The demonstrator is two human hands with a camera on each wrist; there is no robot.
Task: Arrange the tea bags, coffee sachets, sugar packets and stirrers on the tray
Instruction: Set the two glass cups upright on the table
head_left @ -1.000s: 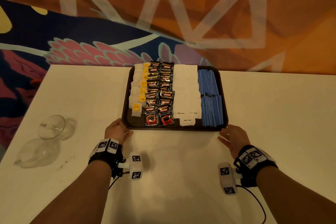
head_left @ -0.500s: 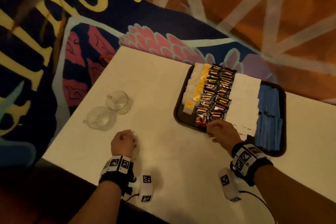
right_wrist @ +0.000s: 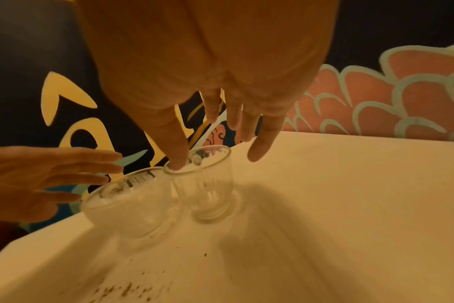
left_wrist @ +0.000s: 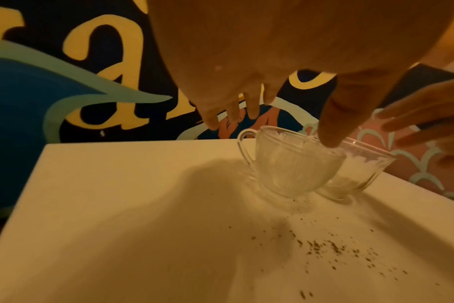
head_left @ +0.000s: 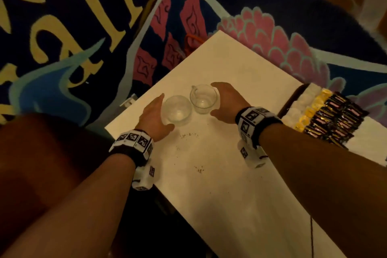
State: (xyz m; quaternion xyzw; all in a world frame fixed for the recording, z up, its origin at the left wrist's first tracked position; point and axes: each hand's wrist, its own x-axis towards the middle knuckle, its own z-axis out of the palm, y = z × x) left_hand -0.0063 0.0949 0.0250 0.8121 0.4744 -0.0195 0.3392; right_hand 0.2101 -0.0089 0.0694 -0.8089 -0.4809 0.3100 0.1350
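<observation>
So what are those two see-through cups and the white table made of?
The two cups look like clear, ribbed glass: the table shows through them and their rims glint, though it could be hard plastic. The table has a smooth, matte white top, perhaps laminate or painted board; I can't tell which.

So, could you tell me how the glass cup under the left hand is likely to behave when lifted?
The nearer glass cup looks rigid and probably fragile, since it touches the other cup and could clink. Its small foot may tip if pushed. The left hand is open beside it.
</observation>
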